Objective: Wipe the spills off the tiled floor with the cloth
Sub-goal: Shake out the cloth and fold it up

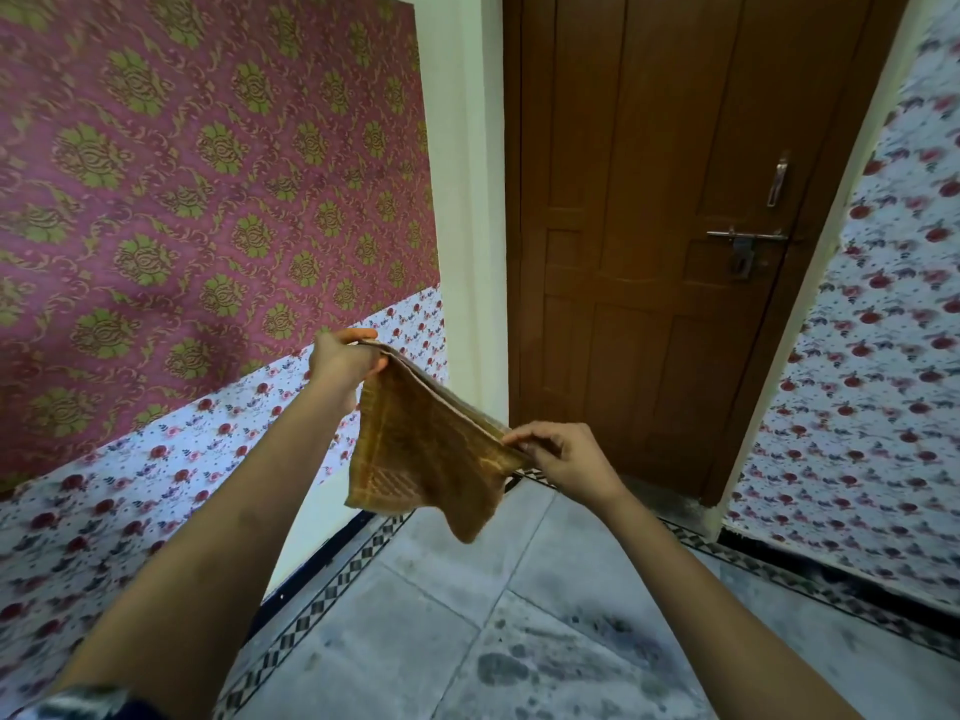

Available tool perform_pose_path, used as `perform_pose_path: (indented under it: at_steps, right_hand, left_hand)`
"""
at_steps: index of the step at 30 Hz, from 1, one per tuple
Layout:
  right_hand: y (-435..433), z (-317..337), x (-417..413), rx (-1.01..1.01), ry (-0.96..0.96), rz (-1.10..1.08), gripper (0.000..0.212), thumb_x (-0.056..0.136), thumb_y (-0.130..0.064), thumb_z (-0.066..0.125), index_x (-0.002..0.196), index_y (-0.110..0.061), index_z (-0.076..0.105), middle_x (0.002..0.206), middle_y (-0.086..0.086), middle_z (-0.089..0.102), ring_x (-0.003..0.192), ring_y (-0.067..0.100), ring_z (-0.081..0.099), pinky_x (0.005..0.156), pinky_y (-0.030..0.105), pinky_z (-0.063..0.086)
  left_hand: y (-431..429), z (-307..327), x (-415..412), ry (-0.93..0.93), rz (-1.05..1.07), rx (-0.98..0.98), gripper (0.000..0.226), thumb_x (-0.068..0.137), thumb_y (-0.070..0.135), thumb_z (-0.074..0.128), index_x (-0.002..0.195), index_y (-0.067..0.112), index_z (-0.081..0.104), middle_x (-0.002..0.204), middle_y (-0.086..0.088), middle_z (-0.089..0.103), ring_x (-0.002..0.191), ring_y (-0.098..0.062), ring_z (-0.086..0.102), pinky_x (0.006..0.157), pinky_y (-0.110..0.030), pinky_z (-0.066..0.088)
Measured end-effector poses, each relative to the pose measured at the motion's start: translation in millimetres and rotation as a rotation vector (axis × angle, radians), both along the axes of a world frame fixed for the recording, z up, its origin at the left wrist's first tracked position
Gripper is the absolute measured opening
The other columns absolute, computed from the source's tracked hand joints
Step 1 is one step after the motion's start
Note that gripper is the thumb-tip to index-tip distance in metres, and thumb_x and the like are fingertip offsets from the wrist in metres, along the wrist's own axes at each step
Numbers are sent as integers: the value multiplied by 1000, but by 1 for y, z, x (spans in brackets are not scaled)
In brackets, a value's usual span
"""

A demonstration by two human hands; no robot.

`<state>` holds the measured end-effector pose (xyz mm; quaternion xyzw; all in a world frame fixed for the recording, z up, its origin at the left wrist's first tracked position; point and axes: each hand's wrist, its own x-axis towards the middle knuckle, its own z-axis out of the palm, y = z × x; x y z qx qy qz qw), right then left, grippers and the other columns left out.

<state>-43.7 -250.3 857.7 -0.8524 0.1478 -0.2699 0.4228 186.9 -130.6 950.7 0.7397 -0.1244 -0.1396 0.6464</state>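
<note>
Held up in the air, stretched between two grips: a brownish-yellow, faintly striped woven cloth [426, 459], doubled over along its top edge. Pinching one top corner, thumb over curled fingers: the left hand [340, 361], the higher and farther of the two. Pinching the opposite top corner between thumb and fingertips: the right hand [563, 459], lower and nearer. Between the two pinches, a taut folded edge slanting down toward the right grip. Below them, loose hanging fabric, with the lowest corner under the middle of the span and clear of the ground.

Well beneath both grips: the grey tiled floor [519, 579], with dark wet spills [524, 672] blotched across the tiles below and nearer than the right grip. Under the left forearm, a black-and-white chequered tile border [332, 595] along the wall foot.

Behind the right grip: a brown panelled wooden door [649, 252], with a metal sliding bolt [743, 241] above and beyond that hand. Behind the left grip: pink wallpaper with green medallions [182, 200]. Lower down, white wallpaper with red flowers [130, 485].
</note>
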Motion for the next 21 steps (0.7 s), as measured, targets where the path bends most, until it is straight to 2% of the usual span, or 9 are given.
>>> perform_pose_path:
  at_steps: [2,4,6,8,10,12,16,19,21]
  right_hand:
    - [-3,1,2,-72,36,-38,25,94,-3,49,106,-9,70,95,-2,67,74,-9,61,62,7,47]
    - [-7,1,2,-129,64,-61,23,93,-6,49,102,-6,71,91,0,67,70,-3,61,56,9,44]
    - [-13,1,4,-208,132,-43,18,89,-22,60,97,-10,71,90,1,66,77,7,61,64,17,49]
    - [-18,-2,8,-279,228,-50,27,81,-38,70,95,-15,68,91,-2,63,81,9,59,70,23,53]
    - [-19,-3,13,-288,208,-107,24,79,-36,72,88,-17,63,89,-3,61,78,7,58,68,22,52]
    - [-19,-2,16,-189,67,-164,17,83,-28,70,82,-14,59,80,-5,59,70,3,55,62,15,46]
    - [-19,13,20,296,-258,-153,13,92,-16,55,82,-14,48,75,2,50,67,9,47,59,13,40]
    - [-18,32,27,455,-346,-162,12,94,-12,53,95,-17,43,80,7,52,66,12,51,55,15,45]
    - [-17,45,30,465,-325,-99,19,94,-11,54,102,-19,39,84,9,57,69,14,56,60,20,50]
  left_hand:
    - [5,2,3,-72,-18,27,20,82,-12,61,89,6,65,109,-16,61,92,-30,61,84,-43,55]
    - [10,5,6,-149,-33,65,21,83,-11,61,87,9,65,102,-15,63,82,-27,62,84,-47,55]
    - [14,5,7,-220,-49,101,19,83,-9,62,88,9,66,97,-14,63,80,-27,62,83,-47,56]
    - [16,4,10,-282,-58,126,15,83,-5,65,85,10,67,89,-12,64,81,-31,66,80,-48,57]
    - [19,3,14,-341,-37,163,12,82,3,70,80,15,68,83,-12,67,79,-31,69,77,-48,58]
    - [23,5,16,-429,5,226,5,81,12,73,82,15,69,83,-12,70,75,-28,70,74,-45,59]
    - [36,9,15,-638,13,478,10,81,28,73,84,18,71,80,-7,69,72,-26,65,67,-39,57]
    - [43,15,16,-638,-190,867,12,82,27,68,78,16,70,81,-8,68,72,-24,61,59,-32,47]
    - [43,17,12,-549,-346,1002,22,83,29,67,78,7,66,80,-11,61,72,-22,55,59,-29,40]
